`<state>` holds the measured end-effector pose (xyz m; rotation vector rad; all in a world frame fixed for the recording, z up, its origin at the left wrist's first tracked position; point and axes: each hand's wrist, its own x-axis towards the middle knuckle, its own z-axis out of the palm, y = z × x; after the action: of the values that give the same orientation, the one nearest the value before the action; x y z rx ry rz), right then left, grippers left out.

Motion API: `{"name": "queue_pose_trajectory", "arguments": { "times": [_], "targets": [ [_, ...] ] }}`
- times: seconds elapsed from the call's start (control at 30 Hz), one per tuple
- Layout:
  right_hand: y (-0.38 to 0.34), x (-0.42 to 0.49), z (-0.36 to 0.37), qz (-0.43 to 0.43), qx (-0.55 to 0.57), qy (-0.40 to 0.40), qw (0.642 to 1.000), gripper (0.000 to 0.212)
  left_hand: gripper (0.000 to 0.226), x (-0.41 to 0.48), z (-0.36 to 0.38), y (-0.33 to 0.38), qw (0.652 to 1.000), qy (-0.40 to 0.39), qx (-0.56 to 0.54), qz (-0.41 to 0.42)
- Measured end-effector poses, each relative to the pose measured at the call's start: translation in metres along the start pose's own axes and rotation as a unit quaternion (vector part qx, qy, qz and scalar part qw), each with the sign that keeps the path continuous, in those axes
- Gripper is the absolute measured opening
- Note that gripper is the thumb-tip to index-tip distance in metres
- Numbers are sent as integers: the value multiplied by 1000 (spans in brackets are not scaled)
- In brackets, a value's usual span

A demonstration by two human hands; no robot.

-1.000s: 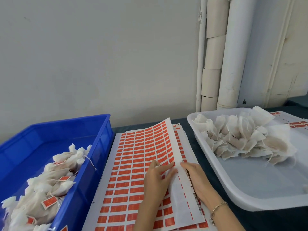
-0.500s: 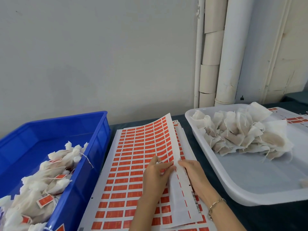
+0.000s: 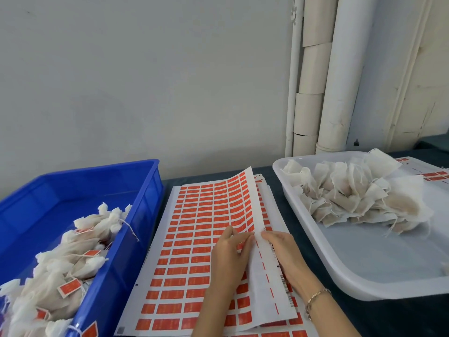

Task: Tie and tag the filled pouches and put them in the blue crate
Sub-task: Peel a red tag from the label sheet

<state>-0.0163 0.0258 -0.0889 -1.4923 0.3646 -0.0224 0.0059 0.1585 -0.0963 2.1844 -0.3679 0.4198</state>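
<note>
Tags, small orange-red labels in rows on a white tag sheet (image 3: 201,239), lie on the dark counter (image 3: 388,317) directly in front of the person, the sheet's long axis running away from the body. Both hands rest on it close to the body, fingertips almost meeting at its right-hand column. The left hand (image 3: 228,259) lies on the printed rows with fingers fairly straight and pointing right; whether its tips nip a tag cannot be told. The right hand (image 3: 284,256), a bracelet (image 3: 318,296) on its wrist, presses flat on the blank white margin, fingers pointing left. The sheet's far right corner curls upward. To the left, beside the sheet, stands the blue crate (image 3: 126,263), holding tied pouches (image 3: 60,268) that carry tags. To the right and farther off, a white tray (image 3: 315,239) holds a heap of untied pouches (image 3: 364,203). Judging by position, the right hand is nearer the tray for the next pouch, and the left hand nearer the crate. Beyond stand white pipes (image 3: 340,81) against a pale wall.
</note>
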Motion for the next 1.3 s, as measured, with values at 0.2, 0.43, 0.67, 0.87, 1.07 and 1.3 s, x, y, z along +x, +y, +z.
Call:
{"name": "queue_pose_trajectory", "arguments": {
  "times": [0.2,0.43,0.67,0.87,1.07,1.3],
  "targets": [
    [2,0,3,-36,-46,11,998,13,17,0,-3,-1,995,64,-52,-57],
    [7,0,3,-132,-141,59,979,8,3,1,-11,-3,972,129,-148,-129],
    [9,1,2,-165,-182,71,967,9,3,0,-18,-4,958,167,-178,-153],
    [7,-1,3,-184,-218,94,954,33,5,1,-25,-4,951,172,-205,-153],
    [2,-7,8,-257,-207,71,941,34,4,-3,-21,-3,974,69,-185,-111],
    [0,-8,9,-257,-171,50,950,25,15,-5,-25,1,970,-5,-226,-88]
  ]
}}
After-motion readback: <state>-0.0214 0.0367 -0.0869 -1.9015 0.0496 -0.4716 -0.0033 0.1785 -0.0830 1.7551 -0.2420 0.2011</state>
